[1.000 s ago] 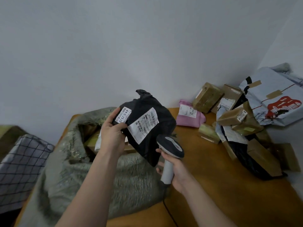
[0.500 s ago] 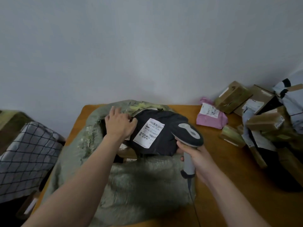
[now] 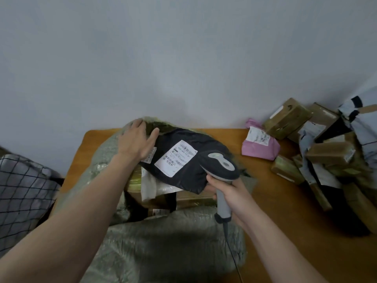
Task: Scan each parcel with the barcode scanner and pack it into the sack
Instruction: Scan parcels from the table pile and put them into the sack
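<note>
A black plastic parcel (image 3: 189, 174) with a white label lies in the open mouth of the grey-green woven sack (image 3: 163, 246), on top of other parcels inside. My left hand (image 3: 137, 142) rests palm down on the parcel's left end by the sack's far rim, fingers spread and gripping nothing. My right hand (image 3: 230, 195) grips the handle of the grey barcode scanner (image 3: 221, 165). The scanner's head hovers over the parcel's right end, and its cable runs down toward me.
The wooden table (image 3: 285, 211) stands against a grey wall. A pink parcel (image 3: 260, 145) lies at the back. Several brown boxes (image 3: 287, 118) and mail bags (image 3: 363, 127) pile up at the right. A checked cloth (image 3: 22, 190) sits left of the table.
My left hand carried the black parcel down from in front of the scanner into the sack's mouth, then opened over its left end. My right hand stayed on the scanner.
</note>
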`<control>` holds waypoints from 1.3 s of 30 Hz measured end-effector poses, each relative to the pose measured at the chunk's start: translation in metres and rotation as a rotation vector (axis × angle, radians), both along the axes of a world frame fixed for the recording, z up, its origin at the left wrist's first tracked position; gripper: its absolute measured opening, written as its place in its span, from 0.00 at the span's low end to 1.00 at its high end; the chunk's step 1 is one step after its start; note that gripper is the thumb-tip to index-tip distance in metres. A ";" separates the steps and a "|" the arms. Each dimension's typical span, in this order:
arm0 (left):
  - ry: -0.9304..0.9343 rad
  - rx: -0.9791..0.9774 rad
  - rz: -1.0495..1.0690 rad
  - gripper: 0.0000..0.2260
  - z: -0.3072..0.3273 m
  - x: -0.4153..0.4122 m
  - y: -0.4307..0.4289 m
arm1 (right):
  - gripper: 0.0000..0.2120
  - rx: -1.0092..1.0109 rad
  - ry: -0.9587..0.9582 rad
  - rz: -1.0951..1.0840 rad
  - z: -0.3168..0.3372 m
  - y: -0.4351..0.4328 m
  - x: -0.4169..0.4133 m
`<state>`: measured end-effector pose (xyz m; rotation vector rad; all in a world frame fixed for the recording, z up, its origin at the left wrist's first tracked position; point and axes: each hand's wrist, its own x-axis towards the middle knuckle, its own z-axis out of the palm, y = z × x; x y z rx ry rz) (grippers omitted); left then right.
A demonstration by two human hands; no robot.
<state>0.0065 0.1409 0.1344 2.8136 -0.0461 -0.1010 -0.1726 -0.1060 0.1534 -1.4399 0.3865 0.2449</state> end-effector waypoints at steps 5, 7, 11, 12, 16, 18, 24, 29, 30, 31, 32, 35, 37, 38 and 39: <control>-0.214 -0.165 -0.107 0.27 0.029 -0.013 -0.002 | 0.11 -0.012 0.024 0.087 -0.006 0.028 0.022; -0.229 -0.212 -0.108 0.29 0.034 -0.015 0.000 | 0.12 -0.004 0.052 0.143 -0.009 0.038 0.027; -0.257 -0.235 -0.172 0.30 0.043 -0.019 0.001 | 0.13 0.017 0.105 0.232 -0.015 0.054 0.032; -0.251 -0.231 -0.194 0.30 0.046 -0.022 0.000 | 0.13 0.029 0.113 0.239 -0.015 0.056 0.034; -0.204 -0.212 -0.256 0.29 0.048 -0.035 -0.008 | 0.11 0.063 0.138 0.292 -0.016 0.059 0.042; -0.156 -0.209 -0.253 0.28 0.041 -0.041 -0.012 | 0.12 0.080 0.134 0.291 -0.020 0.059 0.040; 0.063 -0.162 -0.089 0.30 0.007 -0.075 -0.033 | 0.15 0.209 0.102 0.023 -0.031 0.037 0.004; 0.149 -0.198 0.020 0.12 -0.005 -0.094 -0.067 | 0.17 0.270 0.059 -0.229 -0.037 -0.013 -0.039; 0.110 -0.198 0.038 0.10 -0.005 -0.097 -0.076 | 0.17 0.280 0.051 -0.260 -0.037 -0.026 -0.046; 0.059 -0.194 0.055 0.10 -0.005 -0.100 -0.086 | 0.16 0.286 0.045 -0.286 -0.036 -0.040 -0.052; 0.004 -0.206 0.063 0.09 -0.005 -0.103 -0.097 | 0.16 0.288 0.041 -0.312 -0.036 -0.054 -0.058; -0.088 -0.309 0.000 0.07 -0.001 -0.116 -0.137 | 0.14 0.272 0.025 -0.415 -0.032 -0.091 -0.072; -0.083 -0.362 -0.056 0.10 0.005 -0.127 -0.173 | 0.13 0.256 -0.002 -0.470 -0.029 -0.117 -0.082; -0.064 -0.370 -0.085 0.11 0.006 -0.132 -0.192 | 0.12 0.248 -0.015 -0.486 -0.026 -0.131 -0.087; -0.043 -0.365 -0.117 0.12 0.006 -0.138 -0.211 | 0.12 0.243 -0.023 -0.501 -0.025 -0.145 -0.093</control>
